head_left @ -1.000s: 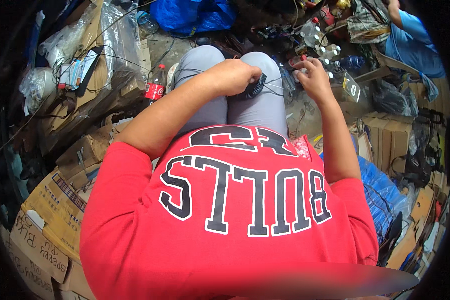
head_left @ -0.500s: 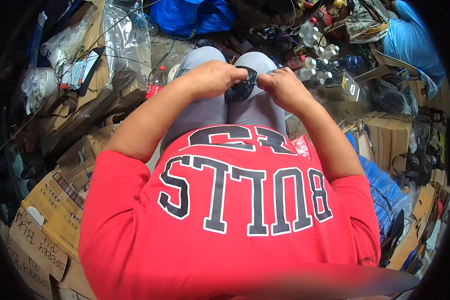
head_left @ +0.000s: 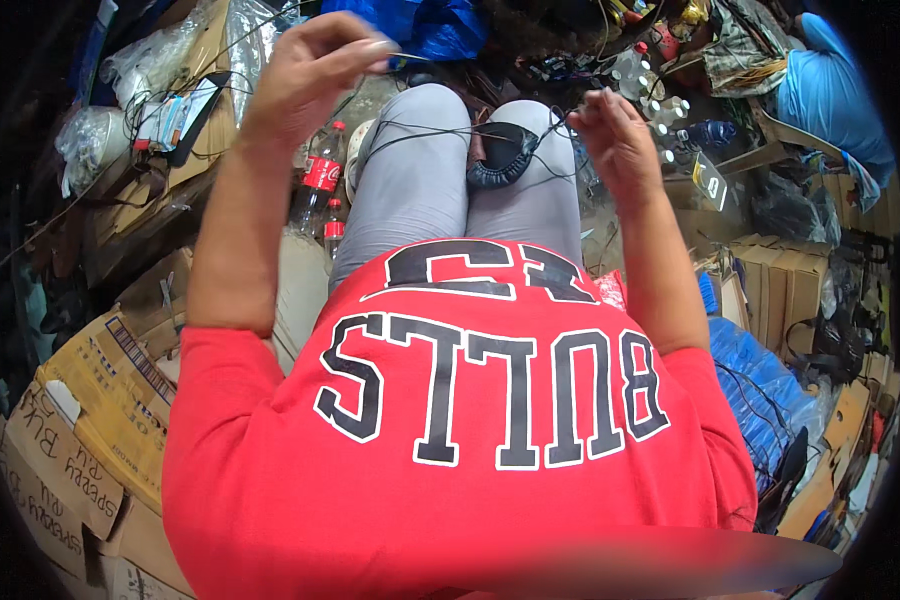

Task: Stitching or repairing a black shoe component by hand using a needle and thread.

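My left hand (head_left: 315, 75) is raised above and left of my knees, a little blurred. Its fingers are pinched, and a thin needle-like thing (head_left: 410, 57) sticks out from the tips. On the other side my right hand (head_left: 618, 135) is closed at the fingertips on a thin dark cord (head_left: 425, 126), which runs slack across both knees. A black curved piece with a ribbed edge (head_left: 502, 160) rests on my right thigh, near the knee, with the cord looping beside it. Neither hand touches this piece. What it belongs to cannot be made out.
Red-labelled bottles (head_left: 322, 172) stand left of my legs; several more bottles (head_left: 667, 112) lie to the right. A blue bag (head_left: 420, 30) sits ahead. Cardboard boxes (head_left: 100, 400) fill the left side, and blue plastic sheeting (head_left: 760, 375) and stacked cardboard (head_left: 785, 275) the right.
Both hands were together at the black piece over my right knee. They have moved apart, the left up and leftward, the right outward, and the cord now stretches over my knees.
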A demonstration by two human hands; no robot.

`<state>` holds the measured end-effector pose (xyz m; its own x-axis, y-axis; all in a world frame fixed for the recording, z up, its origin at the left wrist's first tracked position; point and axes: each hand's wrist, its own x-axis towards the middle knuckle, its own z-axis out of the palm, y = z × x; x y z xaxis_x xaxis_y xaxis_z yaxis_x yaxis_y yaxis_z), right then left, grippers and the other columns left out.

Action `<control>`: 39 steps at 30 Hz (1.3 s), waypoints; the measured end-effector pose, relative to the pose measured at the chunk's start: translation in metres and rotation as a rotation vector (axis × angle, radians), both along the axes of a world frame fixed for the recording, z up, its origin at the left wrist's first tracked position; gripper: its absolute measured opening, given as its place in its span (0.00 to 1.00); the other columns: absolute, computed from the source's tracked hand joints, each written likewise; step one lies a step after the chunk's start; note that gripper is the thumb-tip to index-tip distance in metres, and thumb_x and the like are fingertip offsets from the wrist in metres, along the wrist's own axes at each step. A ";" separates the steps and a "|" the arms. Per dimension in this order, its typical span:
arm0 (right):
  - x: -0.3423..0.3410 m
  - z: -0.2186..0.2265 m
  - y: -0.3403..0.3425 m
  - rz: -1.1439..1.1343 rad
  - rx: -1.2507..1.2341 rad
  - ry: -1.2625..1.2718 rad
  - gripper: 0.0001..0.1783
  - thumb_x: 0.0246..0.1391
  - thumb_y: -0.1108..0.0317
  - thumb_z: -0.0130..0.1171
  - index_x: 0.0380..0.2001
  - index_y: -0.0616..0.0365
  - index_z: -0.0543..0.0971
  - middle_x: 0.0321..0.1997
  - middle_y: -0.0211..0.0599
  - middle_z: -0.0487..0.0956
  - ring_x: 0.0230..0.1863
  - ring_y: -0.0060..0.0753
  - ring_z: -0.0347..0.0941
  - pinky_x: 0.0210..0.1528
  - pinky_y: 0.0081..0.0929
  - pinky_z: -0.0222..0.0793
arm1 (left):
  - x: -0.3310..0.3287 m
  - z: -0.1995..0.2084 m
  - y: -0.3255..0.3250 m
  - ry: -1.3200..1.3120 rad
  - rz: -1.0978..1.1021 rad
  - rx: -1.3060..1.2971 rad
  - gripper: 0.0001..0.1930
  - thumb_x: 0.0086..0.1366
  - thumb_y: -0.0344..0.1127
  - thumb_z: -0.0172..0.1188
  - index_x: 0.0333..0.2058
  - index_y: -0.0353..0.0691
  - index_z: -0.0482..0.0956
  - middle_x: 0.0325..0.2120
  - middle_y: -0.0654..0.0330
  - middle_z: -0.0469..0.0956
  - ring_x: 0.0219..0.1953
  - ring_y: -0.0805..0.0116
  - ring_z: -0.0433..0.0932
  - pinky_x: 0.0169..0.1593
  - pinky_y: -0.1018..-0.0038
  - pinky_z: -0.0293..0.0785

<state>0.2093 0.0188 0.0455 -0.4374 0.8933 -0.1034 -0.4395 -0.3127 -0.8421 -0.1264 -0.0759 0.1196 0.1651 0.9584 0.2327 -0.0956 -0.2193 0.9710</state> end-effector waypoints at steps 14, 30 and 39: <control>0.121 0.011 -0.018 0.290 0.524 -1.391 0.12 0.52 0.64 0.57 0.39 0.56 0.79 0.35 0.36 0.81 0.36 0.25 0.75 0.42 0.23 0.68 | -0.064 0.016 -0.045 1.181 0.218 -0.067 0.05 0.55 0.28 0.59 0.31 0.34 0.77 0.27 0.58 0.74 0.30 0.70 0.74 0.37 0.76 0.68; 0.131 -0.008 -0.016 0.412 0.295 -1.131 0.29 0.53 0.60 0.57 0.59 0.47 0.65 0.55 0.38 0.70 0.50 0.27 0.67 0.53 0.25 0.61 | 0.022 -0.046 -0.006 0.860 0.264 0.108 0.19 0.50 0.26 0.53 0.43 0.43 0.79 0.34 0.54 0.77 0.38 0.61 0.75 0.44 0.71 0.70; 0.019 -0.021 -0.034 0.444 0.014 -0.763 0.12 0.54 0.58 0.57 0.25 0.54 0.73 0.22 0.17 0.67 0.25 0.10 0.59 0.29 0.13 0.54 | 0.091 -0.073 0.006 0.629 -0.009 -0.271 0.14 0.62 0.40 0.55 0.25 0.34 0.76 0.17 0.62 0.71 0.22 0.74 0.67 0.29 0.75 0.65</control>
<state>0.2286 -0.0153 0.0244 -0.5605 0.6608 -0.4992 0.4040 -0.3079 -0.8614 -0.0352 -0.0701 0.0461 0.1988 0.9671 -0.1586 0.5041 0.0378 0.8628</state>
